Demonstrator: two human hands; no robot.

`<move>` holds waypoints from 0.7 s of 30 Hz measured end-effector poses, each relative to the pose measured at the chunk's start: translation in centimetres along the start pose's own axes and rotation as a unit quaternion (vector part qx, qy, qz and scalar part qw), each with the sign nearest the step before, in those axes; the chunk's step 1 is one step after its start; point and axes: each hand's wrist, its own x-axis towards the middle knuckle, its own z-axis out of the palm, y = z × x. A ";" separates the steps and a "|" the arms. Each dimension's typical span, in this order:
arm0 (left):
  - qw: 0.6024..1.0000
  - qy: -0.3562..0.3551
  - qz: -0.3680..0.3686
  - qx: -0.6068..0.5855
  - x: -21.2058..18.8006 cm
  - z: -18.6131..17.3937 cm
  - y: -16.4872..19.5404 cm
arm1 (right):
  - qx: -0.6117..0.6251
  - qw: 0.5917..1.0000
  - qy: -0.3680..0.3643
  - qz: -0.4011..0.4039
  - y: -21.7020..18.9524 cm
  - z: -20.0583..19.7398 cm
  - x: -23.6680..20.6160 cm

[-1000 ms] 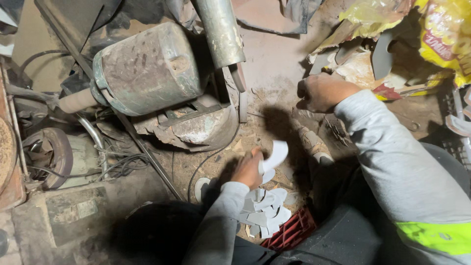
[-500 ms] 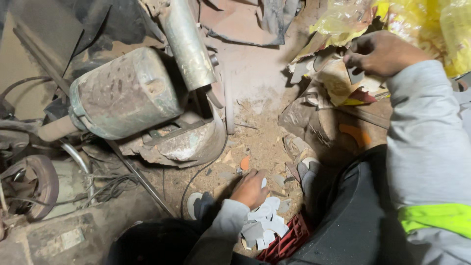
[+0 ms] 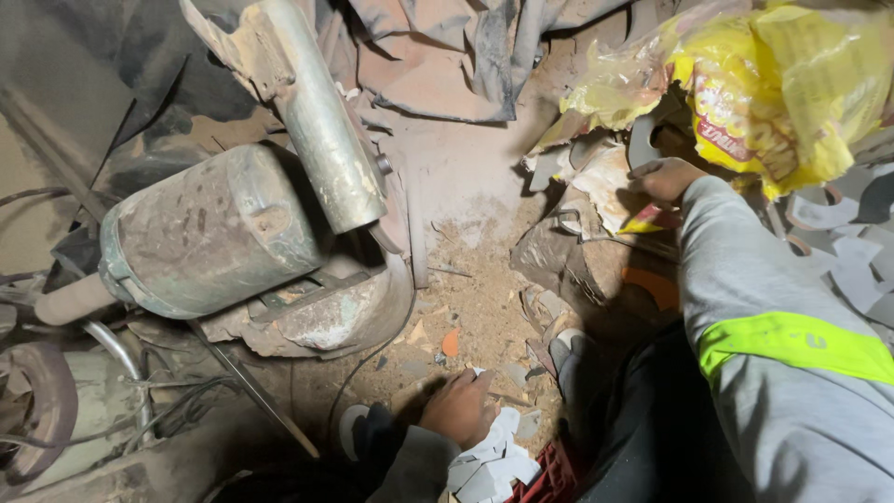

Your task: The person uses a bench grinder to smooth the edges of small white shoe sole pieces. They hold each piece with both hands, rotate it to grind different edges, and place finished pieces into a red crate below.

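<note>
Left hand (image 3: 461, 410): fingers curled down over pile of white cut pieces (image 3: 489, 461) on red crate (image 3: 545, 480); grip cannot tell. Right hand (image 3: 666, 179): fingers bent, reaching into paper scraps (image 3: 596, 182) below yellow plastic bag (image 3: 764, 84); hold unclear. Dusty motor (image 3: 214, 233) well left of fingers.
</note>
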 end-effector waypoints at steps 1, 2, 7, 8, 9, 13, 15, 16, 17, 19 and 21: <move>1.000 0.001 0.003 0.002 0.1 -0.2 0.1 | 0.022 1.000 -0.001 0.021 0.0 0.0 0.3; 1.000 0.004 0.001 0.007 0.2 -0.4 0.2 | 0.044 0.998 -0.003 0.043 -0.1 -0.1 0.4; 1.000 0.003 -0.001 0.021 0.4 -0.9 0.5 | -0.085 0.995 0.033 0.034 -0.4 -0.4 0.5; 1.000 0.012 0.008 0.009 0.5 -0.8 0.5 | -0.110 0.991 0.055 0.048 -0.5 -0.3 0.6; 1.000 0.021 0.017 -0.001 0.5 -0.7 0.6 | -0.101 0.990 0.088 0.039 -0.7 -0.2 0.6; 0.998 0.059 0.031 -0.012 0.7 -0.8 0.5 | -0.184 0.973 0.139 0.001 -2.5 -0.5 0.3; 0.996 0.083 0.031 -0.031 0.9 -1.1 0.7 | -0.185 0.977 0.109 -0.012 -3.9 -1.1 -0.6; 0.994 0.097 0.034 -0.039 1.1 -1.3 1.0 | -0.135 0.987 0.090 -0.018 -4.8 -1.6 -1.4; 0.988 0.140 0.057 -0.041 1.0 -1.5 1.3 | -0.085 0.994 0.070 -0.022 -5.7 -1.9 -2.6; 0.968 0.226 0.102 -0.042 0.6 -2.1 1.8 | -0.154 0.980 0.070 -0.102 -7.8 -2.3 -5.3; 0.956 0.270 0.100 -0.057 0.2 -2.8 2.7 | -0.204 0.961 0.054 -0.178 -10.0 -2.0 -8.3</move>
